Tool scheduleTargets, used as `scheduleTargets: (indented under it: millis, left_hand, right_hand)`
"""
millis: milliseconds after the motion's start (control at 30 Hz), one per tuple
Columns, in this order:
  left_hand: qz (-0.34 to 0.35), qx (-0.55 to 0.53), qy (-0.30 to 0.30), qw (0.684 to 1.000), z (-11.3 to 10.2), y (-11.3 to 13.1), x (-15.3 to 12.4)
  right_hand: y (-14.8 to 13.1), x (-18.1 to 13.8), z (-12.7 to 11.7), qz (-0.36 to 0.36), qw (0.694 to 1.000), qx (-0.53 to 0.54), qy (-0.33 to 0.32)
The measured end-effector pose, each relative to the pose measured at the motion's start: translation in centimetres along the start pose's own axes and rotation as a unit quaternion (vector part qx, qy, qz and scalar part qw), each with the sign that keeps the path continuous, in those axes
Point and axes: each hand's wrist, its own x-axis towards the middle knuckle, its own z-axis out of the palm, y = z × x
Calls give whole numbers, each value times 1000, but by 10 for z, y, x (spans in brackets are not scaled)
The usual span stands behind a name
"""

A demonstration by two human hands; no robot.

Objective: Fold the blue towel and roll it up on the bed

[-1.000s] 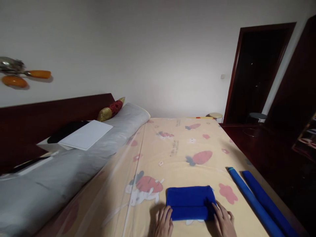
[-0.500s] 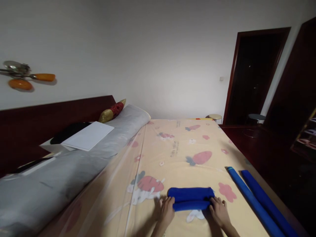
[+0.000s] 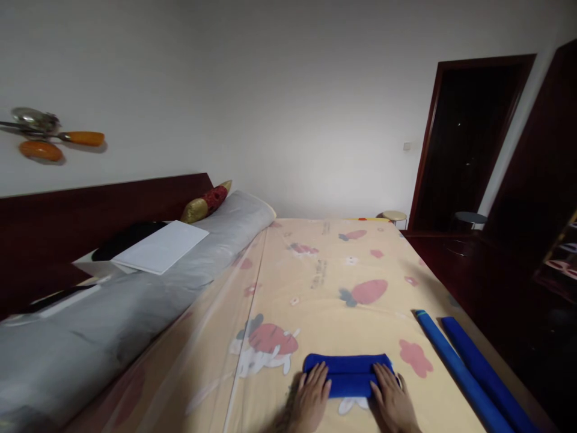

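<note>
A folded blue cloth [image 3: 349,365] lies on the bed near its front, its fold line running from left to right. My left hand [image 3: 312,394] rests flat on the cloth's left end with fingers stretched out. On the right end, my right hand [image 3: 391,394] lies the same way, fingers spread and pointing forward. Neither hand grips anything. To the right lie two long rolled or folded strips of cloth, a lighter blue one [image 3: 457,364] and a darker blue one [image 3: 489,370], side by side along the bed's edge.
The bed sheet [image 3: 315,319] is cream with carrot and rabbit prints. Grey bedding [image 3: 148,307] runs along the left, with a white board [image 3: 162,248] and a red-and-gold pillow [image 3: 207,203] by the headboard [image 3: 112,201]. Two stools [image 3: 394,215] stand beyond the bed's far right corner.
Both hands have gone from pinching the cloth's ends to lying flat on top. The front fold is now pressed flatter and covers more of the cloth. The view has shifted slightly.
</note>
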Motion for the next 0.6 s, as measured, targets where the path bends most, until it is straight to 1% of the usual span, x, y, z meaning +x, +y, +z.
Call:
scheduleTargets:
  millis: [67,100,133,167,233,267,333,400,433,500,600]
  left_hand:
    - [-40,23,18,999,-1,-22,-9]
    - [-60,32,26,997,-1,-27,-11]
    - [-77,38,33,996,1,-27,-12]
    - [-86,38,41,995,3,-22,-11]
    - [-64,21,50,996,10,-1,-3]
    - [-41,5,51,998,14,11,3]
    - [14,-29,41,999,21,33,15]
    - [41,-50,24,998,23,40,21]
    - [40,-54,17,998,22,37,21]
    - [22,-51,4,998,15,20,15]
    - [-44,-25,-1,999,2,-8,3]
  right_hand:
    - [24,-7,3,34,999,-29,15]
    - [30,-8,4,49,998,-41,26]
    - [29,-8,5,60,996,-50,42]
    - [23,-7,5,68,995,-52,59]
    - [-1,0,4,62,995,-31,74]
    - [-15,5,2,37,997,-7,62]
    - [-38,14,-1,-23,999,46,10]
    - [-44,18,-3,-44,996,70,-35]
    - [-39,18,-4,-32,996,66,-42]
    - [-19,14,-5,14,999,33,-30]
    - [12,5,-3,62,998,-30,-2]
